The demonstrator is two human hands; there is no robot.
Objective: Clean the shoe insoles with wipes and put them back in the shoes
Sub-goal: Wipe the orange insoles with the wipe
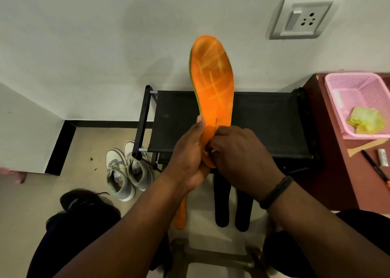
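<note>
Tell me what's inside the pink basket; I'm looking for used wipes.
In the pink basket on the side table lies a crumpled yellow-green wad near its front corner, possibly wipes. The rest of the visible basket floor looks bare, but the right side is cut off by the frame edge.

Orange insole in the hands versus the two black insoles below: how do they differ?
The orange insole is held up by its heel in both the left hand and the right hand; the black insoles lie flat, untouched. The orange insole shows pale worn criss-cross marks; the black insoles look plain. All point their toes away from the person.
</note>
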